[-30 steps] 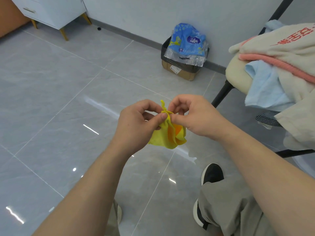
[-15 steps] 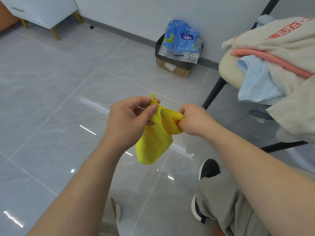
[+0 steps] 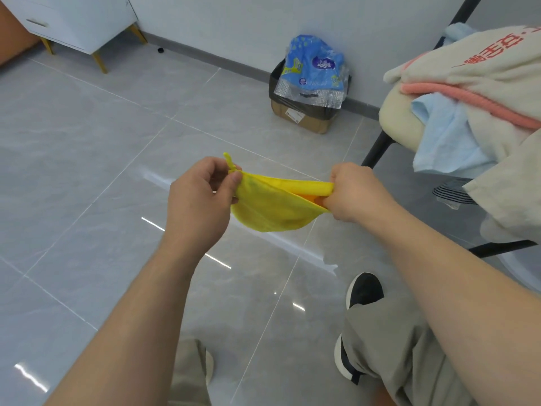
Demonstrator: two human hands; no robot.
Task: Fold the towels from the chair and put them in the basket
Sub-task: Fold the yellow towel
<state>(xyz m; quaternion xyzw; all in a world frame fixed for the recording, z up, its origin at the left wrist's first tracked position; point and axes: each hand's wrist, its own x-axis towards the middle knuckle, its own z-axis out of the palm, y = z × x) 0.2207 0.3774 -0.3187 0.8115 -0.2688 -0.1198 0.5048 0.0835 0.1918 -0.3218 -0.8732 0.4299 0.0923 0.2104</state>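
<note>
While stretched between both hands at frame centre, sags as a shallow pouch above the floor: yellow towel. Head view only. Left hand pinching the left corner, right by a small hanging loop. Right hand curled round the right corner, gripping it. Long axis left-to-right across the frame, top edge near level, belly drooping downward. Probably light, soft, limp, not slippery; best taken at the corners or along the top hem. More towels heaped on chair, upper right. Basket not in view.
</note>
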